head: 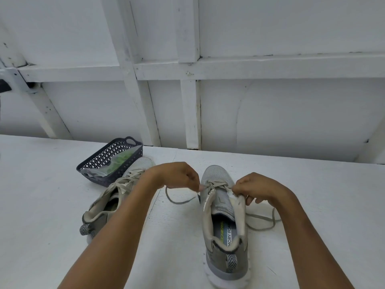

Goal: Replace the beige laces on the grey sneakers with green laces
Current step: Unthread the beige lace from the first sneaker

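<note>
White table [52, 205] holds grey sneaker [218, 175] with beige lace [179, 202], insole [226, 231] printed "MORY FOA".

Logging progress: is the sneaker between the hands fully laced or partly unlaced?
Partly unlaced: beige lace crosses only the sneaker's front eyelets; loose ends trail on the table.

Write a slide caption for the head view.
Left hand pinches the beige lace, right hand grips the half-unlaced grey sneaker; second sneaker and basket with green laces alongside.
</note>
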Available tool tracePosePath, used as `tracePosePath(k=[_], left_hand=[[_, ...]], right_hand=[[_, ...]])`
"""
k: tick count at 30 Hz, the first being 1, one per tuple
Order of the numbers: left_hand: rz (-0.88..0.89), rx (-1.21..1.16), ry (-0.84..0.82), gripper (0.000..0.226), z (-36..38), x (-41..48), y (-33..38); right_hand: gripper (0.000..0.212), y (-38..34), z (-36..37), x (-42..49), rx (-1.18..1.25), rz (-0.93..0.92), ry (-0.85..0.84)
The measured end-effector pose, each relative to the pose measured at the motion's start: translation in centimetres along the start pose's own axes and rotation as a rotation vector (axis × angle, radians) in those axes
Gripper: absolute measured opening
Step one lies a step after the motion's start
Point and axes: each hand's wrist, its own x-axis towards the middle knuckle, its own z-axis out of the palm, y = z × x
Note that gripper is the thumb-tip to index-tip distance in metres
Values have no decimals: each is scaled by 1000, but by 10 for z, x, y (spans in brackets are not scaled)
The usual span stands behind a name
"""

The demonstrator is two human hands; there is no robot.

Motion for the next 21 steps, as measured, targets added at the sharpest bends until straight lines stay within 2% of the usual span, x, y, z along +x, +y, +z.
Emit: tracePosePath(k=[2, 4, 7, 10, 12, 14, 17, 21], left_hand=[[2, -20, -28, 13, 2, -2, -1], [-9, -5, 30, 13, 2, 0, -6], [-29, 67, 118, 22, 6, 3, -6], [-4, 35, 203, 32, 15, 4, 5], [-4, 64, 188, 45, 21, 7, 19], [-31, 138, 105, 51, 27, 12, 28], [-86, 70, 4, 36, 30, 18, 32], [-117, 3, 30, 34, 20, 16, 32]], right_hand=[[26, -1, 1, 1, 1, 1, 1], [26, -2, 2, 1, -3, 13, 4], [28, -2, 4, 4, 16, 3, 56], [32, -7, 8, 11, -7, -41, 123], [29, -12, 11, 15, -53, -41, 110], [19, -17, 12, 18, -76, -41, 91], [10, -19, 9, 19, -68, -61, 108], [10, -8, 2, 19, -16, -65, 155]])
